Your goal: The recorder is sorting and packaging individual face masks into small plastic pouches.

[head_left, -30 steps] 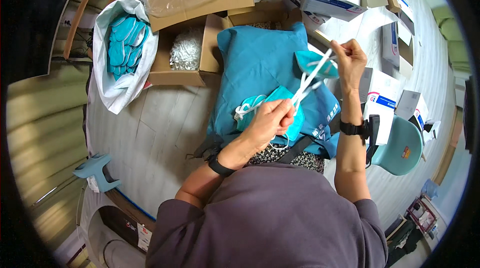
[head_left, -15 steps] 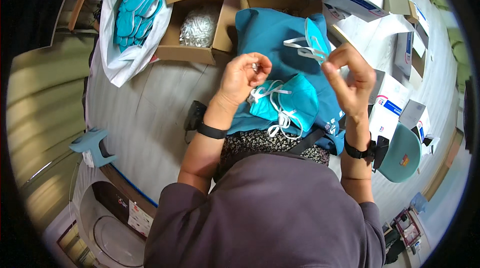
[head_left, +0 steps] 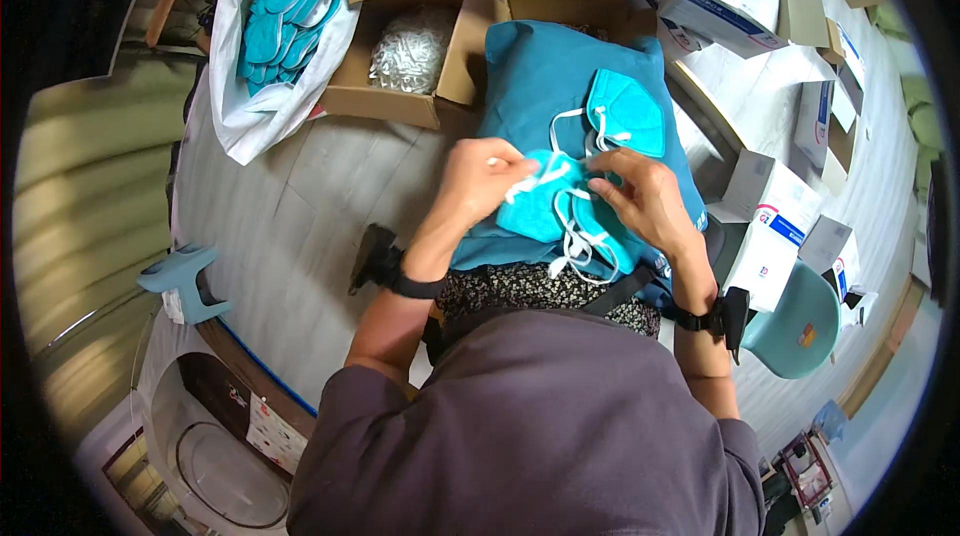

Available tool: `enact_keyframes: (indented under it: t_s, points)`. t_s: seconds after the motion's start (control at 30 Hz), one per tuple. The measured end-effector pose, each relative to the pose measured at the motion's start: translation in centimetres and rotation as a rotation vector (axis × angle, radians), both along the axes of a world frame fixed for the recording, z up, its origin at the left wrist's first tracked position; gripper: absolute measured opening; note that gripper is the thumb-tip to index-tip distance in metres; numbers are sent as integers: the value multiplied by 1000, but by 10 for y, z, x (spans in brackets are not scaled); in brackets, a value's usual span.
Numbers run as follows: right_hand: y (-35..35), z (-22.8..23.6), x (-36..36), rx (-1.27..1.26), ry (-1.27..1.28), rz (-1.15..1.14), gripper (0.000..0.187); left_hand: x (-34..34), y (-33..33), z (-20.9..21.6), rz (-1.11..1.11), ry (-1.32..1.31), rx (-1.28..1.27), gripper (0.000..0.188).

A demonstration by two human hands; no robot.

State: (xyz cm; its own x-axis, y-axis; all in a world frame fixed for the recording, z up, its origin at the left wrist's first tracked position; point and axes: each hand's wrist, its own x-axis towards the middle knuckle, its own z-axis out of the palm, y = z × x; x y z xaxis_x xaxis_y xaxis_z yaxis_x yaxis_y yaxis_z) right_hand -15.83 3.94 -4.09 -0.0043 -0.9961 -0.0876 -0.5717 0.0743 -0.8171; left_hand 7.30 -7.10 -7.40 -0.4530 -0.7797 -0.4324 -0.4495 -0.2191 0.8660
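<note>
A blue cushion [head_left: 530,66] lies across my lap with teal face masks on it. One folded mask [head_left: 628,116] rests flat on its far right part, white ear straps trailing to the left. Nearer to me, several masks overlap, and my hands meet at the upper one [head_left: 545,204]. My left hand [head_left: 482,181] is closed in a pinch at that mask's upper left, by a white strap. On the other side, the fingers of my right hand [head_left: 645,201] pinch at its upper right edge. Loose straps [head_left: 575,246] hang toward my lap. The fingertips partly hide what they grip.
A white sack [head_left: 235,121] of teal masks stands at the far left. Beside it, an open cardboard box [head_left: 385,108] holds a bag of small clear-and-white pieces. White and blue cartons [head_left: 775,226] and a green stool [head_left: 800,321] are on the right; a blue stool [head_left: 185,281] stands left.
My right hand has let go of the mask it held up, which now lies on the cushion. Both hands have come together over the nearer masks.
</note>
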Motion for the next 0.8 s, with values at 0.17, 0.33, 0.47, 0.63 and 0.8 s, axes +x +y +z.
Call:
enact_keyframes:
  t_s: [0.17,0.33,0.47,0.63,0.8]
  points:
    - [1,5,4,20,-83,-229,21,25,-26,53,307,346,-275,13]
    - [-12,33,23,-178,-449,-256,41,5,-20,65,472,612,30,19]
    - [-19,36,40,-352,-418,-482,30,-35,2,53,361,706,254,22]
    - [-14,53,6,-622,-110,-690,10,-56,16,39,159,477,244,25]
    - [-15,75,-11,-553,177,-530,10,-61,5,49,204,499,-75,18]
